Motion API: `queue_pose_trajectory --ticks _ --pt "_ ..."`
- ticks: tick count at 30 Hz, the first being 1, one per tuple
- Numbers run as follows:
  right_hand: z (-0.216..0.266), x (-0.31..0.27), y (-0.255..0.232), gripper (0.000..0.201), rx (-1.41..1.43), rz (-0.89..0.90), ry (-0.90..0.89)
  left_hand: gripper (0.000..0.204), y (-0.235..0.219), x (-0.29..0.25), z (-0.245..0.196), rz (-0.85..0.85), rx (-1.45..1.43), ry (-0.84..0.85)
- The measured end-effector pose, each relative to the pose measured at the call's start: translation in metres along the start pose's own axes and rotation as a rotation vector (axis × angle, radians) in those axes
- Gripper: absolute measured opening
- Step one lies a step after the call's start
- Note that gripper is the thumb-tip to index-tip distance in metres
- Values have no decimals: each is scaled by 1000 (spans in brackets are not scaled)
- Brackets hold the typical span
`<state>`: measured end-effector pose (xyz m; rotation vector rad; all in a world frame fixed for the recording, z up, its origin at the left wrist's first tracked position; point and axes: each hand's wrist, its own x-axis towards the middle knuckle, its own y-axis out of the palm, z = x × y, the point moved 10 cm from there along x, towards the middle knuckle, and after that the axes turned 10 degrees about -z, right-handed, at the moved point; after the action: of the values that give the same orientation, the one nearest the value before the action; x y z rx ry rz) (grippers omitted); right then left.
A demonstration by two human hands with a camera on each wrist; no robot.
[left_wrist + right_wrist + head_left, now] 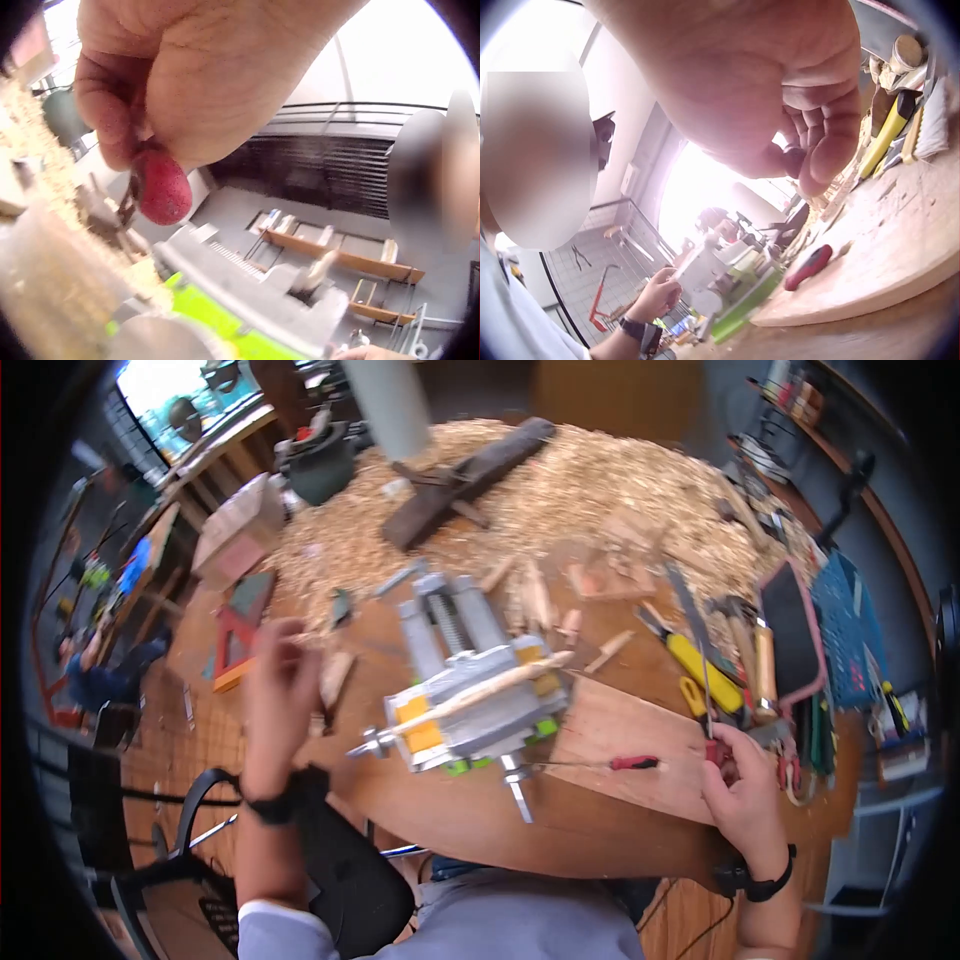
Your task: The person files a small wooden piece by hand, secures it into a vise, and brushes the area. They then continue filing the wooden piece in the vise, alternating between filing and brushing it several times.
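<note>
My left hand (282,695), blurred in the head view, is raised left of a grey metal vise (490,710). In the left wrist view its fingers curl round a tool with a rounded red handle end (163,189); the rest is mostly hidden. A pale wooden stick (490,685) lies across the vise's top. My right hand (745,785) grips a red-handled tool (713,750) at the board's right edge; a thin metal shaft points away from me. A red-and-black-handled tool (635,763) lies on the flat wooden board (610,725) between hand and vise.
Wood shavings (600,480) cover the table's far side, with a dark wooden plane (465,485) on them. A yellow-handled knife (705,672) and several hand tools lie at the right, near a blue basket (850,630). A red triangular frame (232,645) stands left.
</note>
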<state>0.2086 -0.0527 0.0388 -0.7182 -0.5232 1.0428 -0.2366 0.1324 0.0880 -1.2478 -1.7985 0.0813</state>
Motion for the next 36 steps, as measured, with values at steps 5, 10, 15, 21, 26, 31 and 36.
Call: queue_pose_trajectory --ticks 5,10,15,21,26,31,36 --pt "17 -36 12 18 896 231 113 15 -8 -58 -143 370 -638 110" --pt "44 -69 63 17 854 455 199 35 68 -120 -231 723 -752 317" --pt "33 -66 64 18 746 449 149 42 88 -134 -233 794 -778 200" --pt "-31 -6 20 22 152 -17 81 24 68 -126 -214 717 -633 381" --pt "-21 0 24 22 -106 11 21 26 40 -85 -196 394 -358 501" --pt "41 -6 -1 42 165 -90 -98 32 31 -61 -179 244 -160 495" --pt "129 -21 29 50 289 -9 -505 36 48 -67 -189 299 -187 501"
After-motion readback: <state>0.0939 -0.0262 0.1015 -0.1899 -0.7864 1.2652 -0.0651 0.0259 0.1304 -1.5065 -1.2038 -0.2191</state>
